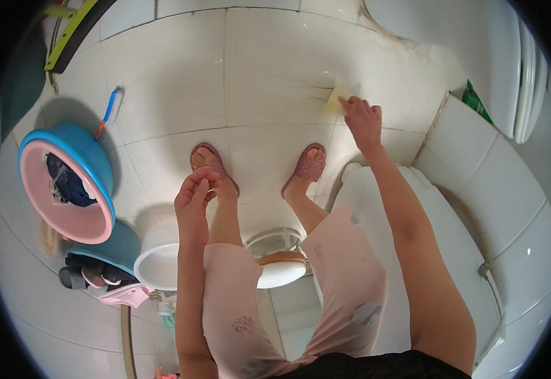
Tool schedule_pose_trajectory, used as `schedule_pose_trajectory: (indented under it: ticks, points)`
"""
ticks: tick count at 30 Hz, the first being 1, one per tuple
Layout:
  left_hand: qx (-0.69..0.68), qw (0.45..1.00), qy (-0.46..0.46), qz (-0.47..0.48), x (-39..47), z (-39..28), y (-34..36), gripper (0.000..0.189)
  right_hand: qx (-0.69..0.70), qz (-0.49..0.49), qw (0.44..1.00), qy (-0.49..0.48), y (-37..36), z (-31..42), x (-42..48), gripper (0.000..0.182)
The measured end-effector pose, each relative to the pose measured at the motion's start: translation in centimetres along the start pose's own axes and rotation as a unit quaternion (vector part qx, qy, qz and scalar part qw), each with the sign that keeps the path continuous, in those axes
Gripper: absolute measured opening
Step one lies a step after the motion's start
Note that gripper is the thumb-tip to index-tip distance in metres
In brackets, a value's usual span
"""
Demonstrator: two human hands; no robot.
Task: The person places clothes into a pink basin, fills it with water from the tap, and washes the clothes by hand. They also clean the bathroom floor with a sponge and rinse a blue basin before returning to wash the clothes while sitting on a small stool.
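My right hand [364,122] grips a pale yellow piece of sponge or cloth [334,102] between thumb and fingers. It is blurred, over the white floor tiles [275,71]; whether it touches them I cannot tell. Thin dark lines show on the tile just left of it. My left hand [196,194] hangs in front of my left shin with its fingers curled towards the thumb, and I see nothing in it. Below it, my feet in pink slippers [213,158] stand apart on the tiles.
To the left, a pink basin [43,203] with dark cloth sits in a blue basin [102,166]. A scrubbing brush [113,105] and a yellow-green squeegee [74,35] are beyond it. A white bucket [157,265] stands near my left leg. On the right is a white washing machine [439,227].
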State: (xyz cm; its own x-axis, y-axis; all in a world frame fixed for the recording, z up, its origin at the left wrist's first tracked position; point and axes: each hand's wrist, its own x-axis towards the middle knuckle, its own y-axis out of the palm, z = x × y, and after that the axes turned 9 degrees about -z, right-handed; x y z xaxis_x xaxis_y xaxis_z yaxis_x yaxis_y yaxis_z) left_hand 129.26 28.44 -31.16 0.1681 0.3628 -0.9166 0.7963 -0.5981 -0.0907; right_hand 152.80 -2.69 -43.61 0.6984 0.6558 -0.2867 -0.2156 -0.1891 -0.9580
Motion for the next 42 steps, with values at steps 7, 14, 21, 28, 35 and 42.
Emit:
schedule_pose_trajectory:
  ticks: [7,14,21,28,35,42]
  points:
    - [0.076,0.997,-0.007,0.014,-0.6,0.7,1.5,0.024,0.122,-0.148,0.849,0.493,5.9,-1.2,-2.4,0.053]
    - [0.077,0.997,0.018,0.02,-1.8,-1.4,4.1,0.021,0.236,-0.108,0.922,0.285,1.7,13.5,5.6,0.041]
    - [0.046,0.995,0.082,0.019,-10.4,-9.7,5.5,0.019,0.195,-0.153,0.938,0.241,-0.8,4.8,8.4,0.044]
    - [0.005,0.995,0.063,0.082,-10.8,-8.2,10.0,0.021,0.15,-0.167,0.948,0.226,-0.7,7.8,16.6,0.045]
    - [0.06,0.996,0.021,0.069,-9.8,-3.1,9.7,0.019,0.097,-0.031,0.995,0.01,0.6,7.9,2.2,0.038]
    - [0.084,0.991,-0.008,0.103,-9.7,1.6,9.1,0.021,0.069,-0.13,0.973,0.176,-0.7,2.7,2.4,0.043]
